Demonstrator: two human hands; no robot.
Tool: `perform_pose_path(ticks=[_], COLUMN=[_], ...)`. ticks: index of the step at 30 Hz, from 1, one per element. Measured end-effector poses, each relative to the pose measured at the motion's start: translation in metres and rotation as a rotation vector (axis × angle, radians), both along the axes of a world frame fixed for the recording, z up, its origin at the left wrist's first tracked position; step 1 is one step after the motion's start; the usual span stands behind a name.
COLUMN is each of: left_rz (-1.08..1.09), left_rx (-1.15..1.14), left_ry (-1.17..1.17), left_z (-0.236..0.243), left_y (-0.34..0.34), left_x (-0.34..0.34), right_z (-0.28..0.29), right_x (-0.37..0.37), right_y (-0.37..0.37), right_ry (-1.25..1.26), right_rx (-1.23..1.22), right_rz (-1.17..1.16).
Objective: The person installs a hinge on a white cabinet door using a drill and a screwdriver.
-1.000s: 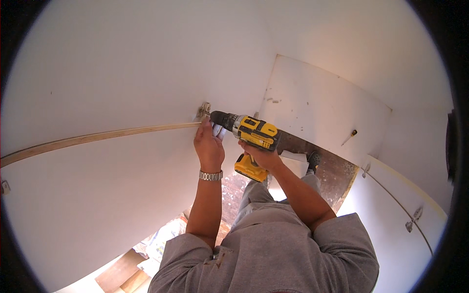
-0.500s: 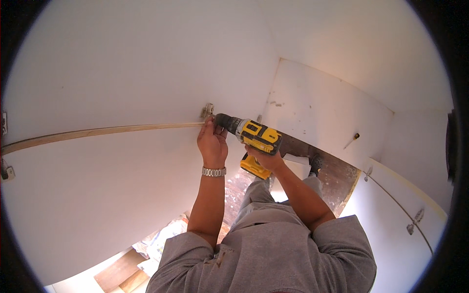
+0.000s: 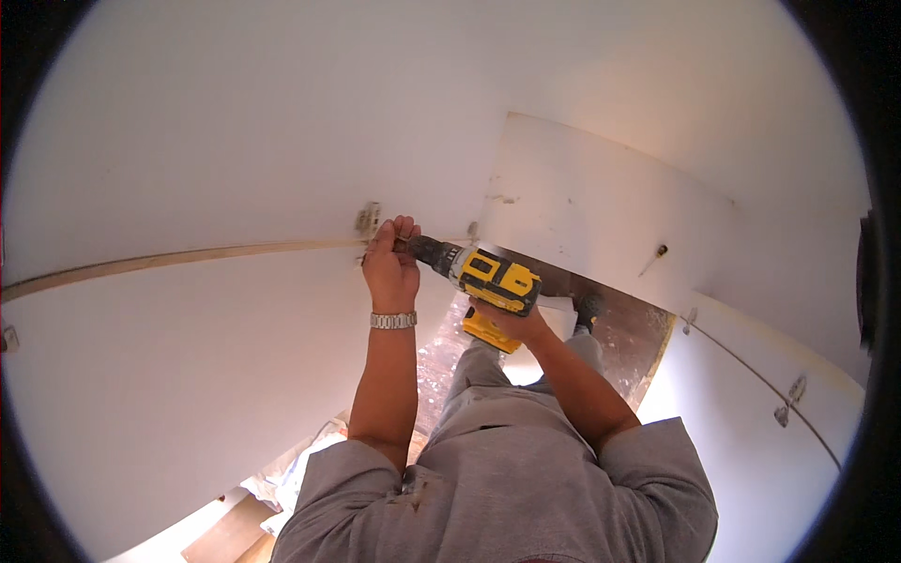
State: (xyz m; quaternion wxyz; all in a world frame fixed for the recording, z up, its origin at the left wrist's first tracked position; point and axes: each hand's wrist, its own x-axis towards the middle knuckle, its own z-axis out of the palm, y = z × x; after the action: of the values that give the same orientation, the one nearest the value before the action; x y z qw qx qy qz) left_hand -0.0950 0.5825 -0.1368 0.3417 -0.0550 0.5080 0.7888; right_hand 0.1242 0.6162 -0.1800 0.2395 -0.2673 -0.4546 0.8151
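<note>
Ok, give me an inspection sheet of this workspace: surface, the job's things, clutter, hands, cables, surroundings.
Surface: white panel with a pale wood edge strip.
Job's things: yellow and black drill, its nose at a small metal fitting on the strip.
Clutter: debris on the floor below.
Hands: left hand at the drill's nose; right hand grips the drill's handle.
Cables: nothing seen.
Surroundings: a second white panel with a screw.
</note>
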Motion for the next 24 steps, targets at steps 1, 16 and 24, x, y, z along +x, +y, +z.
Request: perform_pose_path(ticks=[1, 16, 24], left_rz=[-0.007, -1.043, -1.08], left_rx=[-0.039, -0.912, -0.913], left_ry=[0.0, 0.625, 0.125], left_z=[-0.002, -0.1, -0.06], left_y=[0.003, -0.085, -0.236], left_x=[0.0, 0.013, 0.088], right_z=[-0.002, 0.0, 0.055], right_x=[0.003, 0.136, 0.146], right_y=[0.0, -0.017, 0.014], right_ry=[-0.053, -0.557, -0.446], right_rx=[0.046, 0.093, 0.266], right_rz=[0.016, -0.039, 0.022])
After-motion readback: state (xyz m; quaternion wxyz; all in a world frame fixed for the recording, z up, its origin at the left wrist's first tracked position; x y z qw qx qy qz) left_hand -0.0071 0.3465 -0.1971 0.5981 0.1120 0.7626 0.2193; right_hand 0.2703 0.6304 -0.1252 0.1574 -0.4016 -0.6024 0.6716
